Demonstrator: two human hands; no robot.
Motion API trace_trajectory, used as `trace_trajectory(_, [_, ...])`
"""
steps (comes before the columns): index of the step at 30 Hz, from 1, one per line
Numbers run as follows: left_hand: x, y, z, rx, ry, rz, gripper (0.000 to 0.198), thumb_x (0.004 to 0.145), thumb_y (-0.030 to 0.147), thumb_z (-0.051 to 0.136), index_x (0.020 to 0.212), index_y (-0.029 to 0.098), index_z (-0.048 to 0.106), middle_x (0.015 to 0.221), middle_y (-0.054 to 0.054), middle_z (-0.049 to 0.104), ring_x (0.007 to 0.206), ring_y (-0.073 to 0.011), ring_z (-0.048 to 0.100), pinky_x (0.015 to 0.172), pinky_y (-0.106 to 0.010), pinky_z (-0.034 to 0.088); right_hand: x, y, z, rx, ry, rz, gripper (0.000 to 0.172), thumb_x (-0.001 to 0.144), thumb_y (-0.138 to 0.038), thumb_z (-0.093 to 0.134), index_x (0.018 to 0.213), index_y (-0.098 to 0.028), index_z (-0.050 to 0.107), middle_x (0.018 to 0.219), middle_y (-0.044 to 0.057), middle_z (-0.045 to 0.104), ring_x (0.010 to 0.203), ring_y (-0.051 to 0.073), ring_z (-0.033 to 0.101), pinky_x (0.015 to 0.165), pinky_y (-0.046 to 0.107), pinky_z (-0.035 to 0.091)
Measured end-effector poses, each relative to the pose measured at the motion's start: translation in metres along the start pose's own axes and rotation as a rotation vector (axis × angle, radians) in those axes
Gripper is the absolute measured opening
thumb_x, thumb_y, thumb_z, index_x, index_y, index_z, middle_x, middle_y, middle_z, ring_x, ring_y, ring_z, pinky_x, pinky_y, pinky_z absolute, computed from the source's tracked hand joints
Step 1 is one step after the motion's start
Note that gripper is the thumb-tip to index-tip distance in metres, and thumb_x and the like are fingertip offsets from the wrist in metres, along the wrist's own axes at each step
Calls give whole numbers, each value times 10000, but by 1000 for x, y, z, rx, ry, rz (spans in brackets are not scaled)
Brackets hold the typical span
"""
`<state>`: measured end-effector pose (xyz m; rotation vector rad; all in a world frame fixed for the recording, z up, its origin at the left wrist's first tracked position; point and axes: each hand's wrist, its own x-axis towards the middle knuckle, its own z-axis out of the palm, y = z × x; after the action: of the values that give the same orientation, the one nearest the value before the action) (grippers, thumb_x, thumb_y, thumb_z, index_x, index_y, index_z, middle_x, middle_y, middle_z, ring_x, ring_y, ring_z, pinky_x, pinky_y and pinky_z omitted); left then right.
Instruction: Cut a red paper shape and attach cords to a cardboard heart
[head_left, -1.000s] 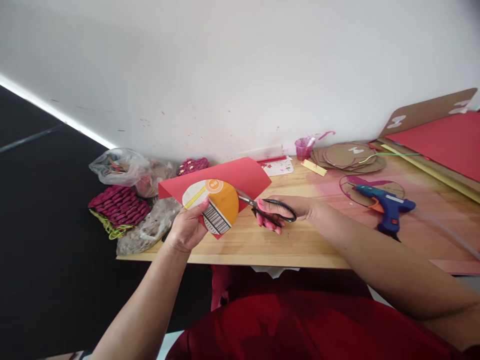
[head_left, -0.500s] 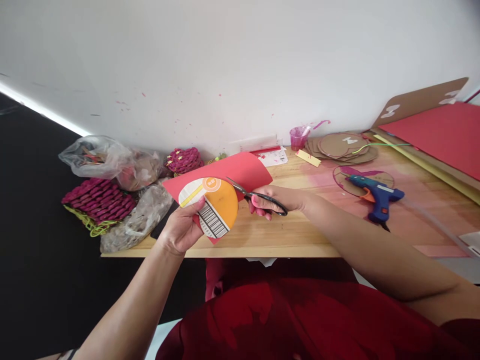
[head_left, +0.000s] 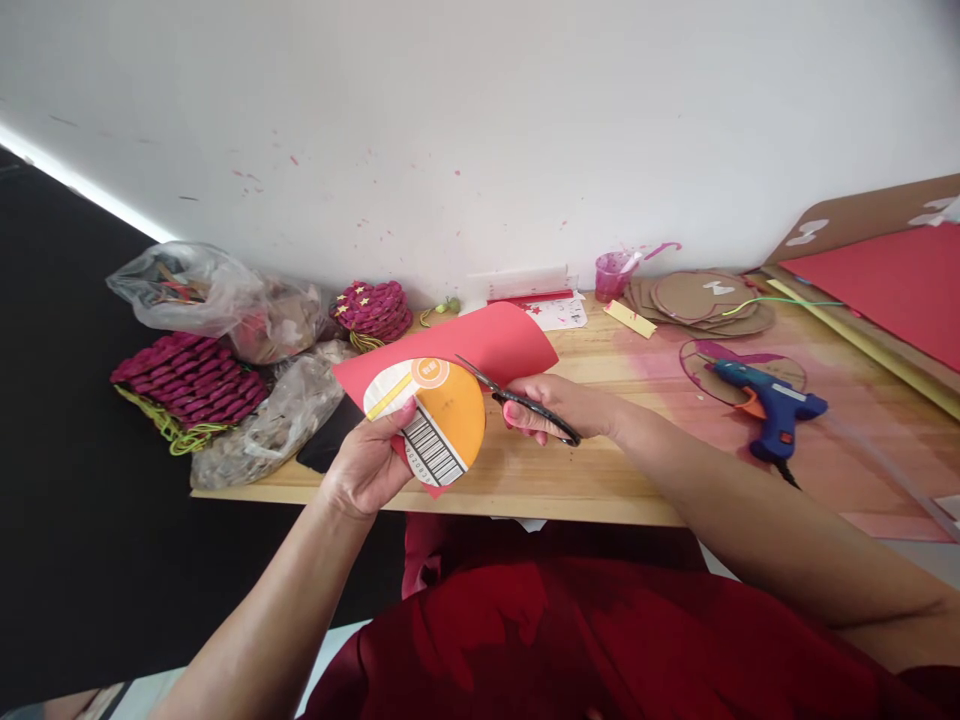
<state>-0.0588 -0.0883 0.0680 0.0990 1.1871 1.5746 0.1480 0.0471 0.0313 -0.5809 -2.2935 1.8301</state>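
Note:
My left hand point(head_left: 373, 455) pinches a rounded printed cardboard piece point(head_left: 457, 410), orange and white with a barcode, together with a red sheet point(head_left: 487, 335) behind it. The thumb lies on the front of the cardboard. My right hand point(head_left: 538, 405) grips black-handled scissors point(head_left: 487, 379) by their loops. Their blades lie at the upper right edge of the cardboard, against the red sheet, which curls up and away beyond. Both hands are above the wooden table point(head_left: 585, 480). My left fingers behind the sheet are hidden.
On the left lie magenta woven pieces point(head_left: 191, 385) and plastic bags point(head_left: 285, 405) of scraps. A blue glue gun point(head_left: 780, 410) rests at the right. Behind are a pink-stained cup point(head_left: 613, 275), stacked cardboard shapes point(head_left: 694, 300) and a red board point(head_left: 900, 285).
The view has tilted slightly, shifting the right side of the table lower. The scissors' handles look closer together now, while their blades stay at the cardboard's edge. Both holds are unchanged.

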Motion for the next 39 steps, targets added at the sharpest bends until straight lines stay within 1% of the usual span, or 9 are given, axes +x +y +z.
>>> trace_trajectory(5, [4, -3, -3, -29, -36, -22, 451, 947, 22, 469, 1376, 97, 586, 976, -104, 795, 849, -206, 772, 1009, -382, 569, 1, 4, 1, -70, 46, -18, 615, 783, -806, 592, 780, -196, 509, 655, -11, 542, 544, 113, 519, 486, 227, 394])
trace_trajectory(8, [6, -4, -5, -34, -52, -30, 432, 956, 29, 464, 1356, 113, 603, 975, -101, 797, 848, -203, 773, 1002, -380, 573, 0, 3, 1, -90, 66, -20, 607, 783, -793, 607, 764, -196, 499, 651, -12, 538, 539, 108, 493, 477, 225, 343])
trace_trajectory(14, [6, -5, -4, -28, -58, -40, 383, 952, 26, 480, 1299, 98, 627, 982, -99, 797, 848, -203, 774, 1036, -420, 554, -2, -5, 1, -162, 87, -7, 625, 751, -806, 628, 740, -197, 485, 648, -21, 509, 545, 109, 465, 487, 232, 283])
trace_trajectory(16, [7, -5, -4, -28, -60, -32, 362, 951, 24, 485, 1270, 94, 641, 980, -100, 798, 846, -203, 775, 1034, -423, 556, -2, -6, 1, -171, 91, -3, 622, 762, -805, 618, 742, -196, 490, 647, -21, 501, 544, 110, 457, 491, 236, 272])
trace_trajectory(22, [11, -6, -9, -23, -113, -41, 312, 943, 46, 527, 1216, 96, 669, 1026, -105, 794, 901, -216, 772, 1015, -417, 570, -2, -8, 2, -180, 113, 5, 611, 762, -790, 630, 728, -198, 480, 634, -29, 474, 523, 102, 424, 493, 244, 241])
trace_trajectory(29, [9, -4, -9, -4, -107, -49, 294, 946, 57, 533, 1202, 101, 671, 1004, -94, 798, 880, -203, 773, 974, -379, 592, -1, -9, 2, -143, 121, 12, 589, 761, -739, 678, 691, -204, 443, 573, -57, 419, 486, 85, 371, 486, 247, 209])
trace_trajectory(32, [8, -2, -10, 4, -108, -55, 287, 941, 52, 533, 1186, 92, 675, 981, -97, 799, 876, -211, 773, 960, -375, 597, 0, -11, 1, -169, 129, 37, 595, 749, -722, 701, 655, -207, 418, 543, -67, 382, 467, 76, 345, 480, 249, 195])
trace_trajectory(35, [7, 0, -11, 2, -115, -63, 293, 938, 39, 526, 1184, 93, 676, 950, -92, 801, 865, -211, 774, 966, -384, 593, 0, -11, 0, -193, 140, 56, 607, 746, -713, 708, 635, -210, 388, 532, -68, 377, 453, 70, 331, 474, 251, 186])
trace_trajectory(39, [6, 1, -11, -9, -111, -66, 324, 937, 27, 515, 1213, 103, 665, 958, -86, 802, 865, -205, 774, 994, -389, 577, 0, -8, 0, -177, 135, 65, 579, 782, -725, 656, 657, -211, 419, 525, -65, 386, 442, 78, 349, 462, 255, 199])
